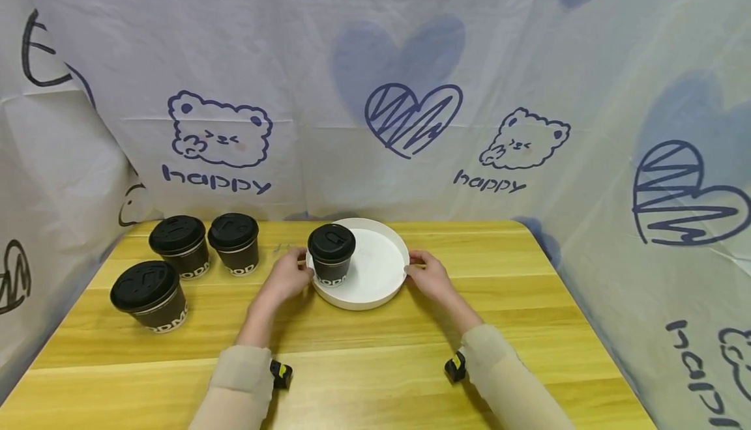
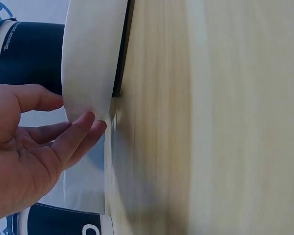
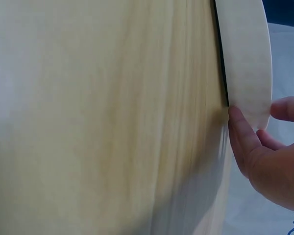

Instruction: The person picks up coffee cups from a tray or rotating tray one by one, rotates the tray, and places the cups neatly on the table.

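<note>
A round white tray (image 1: 378, 264) with a low rim is at the far middle of the table, between the two hands. On its left part stands a black lidded paper cup (image 1: 331, 254), upright. My left hand (image 1: 291, 275) holds the tray's left side; in the left wrist view the thumb is at the upper rim beside the cup (image 2: 32, 56) and the fingertips (image 2: 88, 117) are against the wall. From the opposite side my right hand (image 1: 431, 277) grips the tray, thumb at the rim and fingers (image 3: 242, 129) low on the wall (image 3: 247, 58). A dark strip shows along the tray's underside.
Left of the tray stand three more black lidded cups: one at the back (image 1: 233, 244), another beside it (image 1: 180, 246), and one nearer (image 1: 151, 296). The wooden table (image 1: 364, 371) ends at a white printed cloth (image 1: 317, 91) behind and at the sides.
</note>
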A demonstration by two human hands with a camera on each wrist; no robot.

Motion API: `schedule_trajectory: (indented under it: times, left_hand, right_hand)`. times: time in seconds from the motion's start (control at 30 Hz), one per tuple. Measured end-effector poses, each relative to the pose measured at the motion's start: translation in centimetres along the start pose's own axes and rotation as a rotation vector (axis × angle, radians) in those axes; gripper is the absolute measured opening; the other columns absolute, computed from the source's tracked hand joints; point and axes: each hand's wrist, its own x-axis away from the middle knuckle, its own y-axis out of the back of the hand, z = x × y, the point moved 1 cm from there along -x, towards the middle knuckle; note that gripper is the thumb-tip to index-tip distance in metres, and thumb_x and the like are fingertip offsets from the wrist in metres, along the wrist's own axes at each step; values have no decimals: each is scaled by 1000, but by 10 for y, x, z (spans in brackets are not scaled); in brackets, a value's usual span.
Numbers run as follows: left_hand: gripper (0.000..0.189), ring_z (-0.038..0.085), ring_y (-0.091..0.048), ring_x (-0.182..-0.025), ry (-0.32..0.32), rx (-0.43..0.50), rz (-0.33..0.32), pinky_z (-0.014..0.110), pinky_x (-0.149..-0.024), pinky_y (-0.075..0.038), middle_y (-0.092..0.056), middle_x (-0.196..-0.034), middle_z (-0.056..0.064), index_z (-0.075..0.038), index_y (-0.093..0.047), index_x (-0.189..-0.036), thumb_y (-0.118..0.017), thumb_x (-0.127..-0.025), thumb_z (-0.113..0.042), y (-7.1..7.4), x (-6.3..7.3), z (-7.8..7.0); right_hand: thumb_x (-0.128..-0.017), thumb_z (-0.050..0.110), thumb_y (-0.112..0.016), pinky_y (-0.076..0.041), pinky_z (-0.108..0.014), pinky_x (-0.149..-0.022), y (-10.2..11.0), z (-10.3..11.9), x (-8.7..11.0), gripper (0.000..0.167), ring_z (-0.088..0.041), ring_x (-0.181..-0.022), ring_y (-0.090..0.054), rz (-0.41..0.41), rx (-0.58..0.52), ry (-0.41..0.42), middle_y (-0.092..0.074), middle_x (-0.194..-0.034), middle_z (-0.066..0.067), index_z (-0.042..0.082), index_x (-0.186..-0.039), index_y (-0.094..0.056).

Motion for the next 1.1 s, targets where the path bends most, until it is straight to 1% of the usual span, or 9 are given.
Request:
schedule_trajectory:
  times: [0.1, 0.17, 0.4, 0.53, 0.63, 0.73, 0.87, 0.93, 1.1]
  left_hand:
    - [55, 35, -59, -112, 5, -20, -7, 44, -96, -50, -54, -146, 30, 12, -46, -146, -56, -94, -1, -1, 1, -1]
    - [56, 34, -58, -110, 9, -22, -6, 42, -93, -49, -53, -146, 30, 12, -45, -147, -56, -94, -2, -2, 1, 0]
    - [56, 37, -59, -120, 28, -5, 0, 43, -93, -52, -51, -149, 30, 12, -43, -149, -54, -96, -2, -2, -1, 2]
    - [56, 38, -59, -123, 33, -5, 2, 44, -95, -52, -50, -150, 30, 11, -42, -150, -53, -97, -2, -2, -2, 2]
    - [55, 40, -58, -126, 32, -9, -1, 46, -99, -51, -49, -151, 30, 11, -42, -150, -53, -98, -2, -1, -1, 1]
    - [53, 40, -58, -125, 23, -16, -7, 48, -101, -50, -50, -150, 31, 11, -43, -149, -52, -98, -2, 0, -2, 0]
    - [51, 40, -58, -123, 8, -12, -16, 50, -103, -49, -52, -147, 31, 12, -46, -147, -51, -98, -2, 1, -5, 0]
    - [50, 40, -59, -123, 0, -13, -20, 51, -104, -49, -53, -146, 31, 13, -47, -146, -51, -99, -2, 1, -6, 1]
    - [48, 39, -61, -120, -11, -30, -28, 50, -104, -49, -56, -144, 30, 13, -49, -145, -50, -99, -2, 1, -7, 1]
  right_hand:
    - [-99, -1, -57, -61, -38, -90, 0, 0, 3, 43, -32, -108, -65, -4, -1, -2, -57, -131, -28, -12, -141, -52]
    - [-99, -1, -57, -61, -37, -90, -1, 0, 5, 43, -31, -107, -65, -6, -3, -2, -57, -131, -28, -12, -140, -52]
    - [-100, 1, -58, -61, -38, -90, 0, 0, 8, 42, -33, -108, -66, 2, 8, 18, -58, -131, -29, -13, -140, -53]
    - [-99, 4, -61, -59, -33, -86, 2, 0, 5, 41, -31, -107, -66, -22, 104, 44, -63, -129, -25, -9, -138, -57]
    - [-98, 8, -63, -57, -32, -85, 5, 0, 1, 40, -31, -108, -66, -35, 190, 79, -65, -128, -22, -6, -136, -61]
    - [-98, 8, -64, -58, -38, -90, 6, 0, -3, 40, -33, -110, -67, -35, 245, 123, -66, -128, -22, -7, -134, -62]
    - [-97, 9, -64, -56, -46, -96, 9, 2, -7, 41, -36, -111, -67, -40, 347, 196, -66, -126, -23, -8, -134, -62]
    - [-97, 11, -64, -54, -48, -99, 10, 3, -9, 41, -37, -111, -65, -43, 414, 234, -66, -123, -23, -9, -133, -62]
    - [-99, 21, -64, -50, -49, -102, 11, 2, -15, 42, -38, -115, -59, -49, 640, 310, -67, -119, -20, -6, -131, -64]
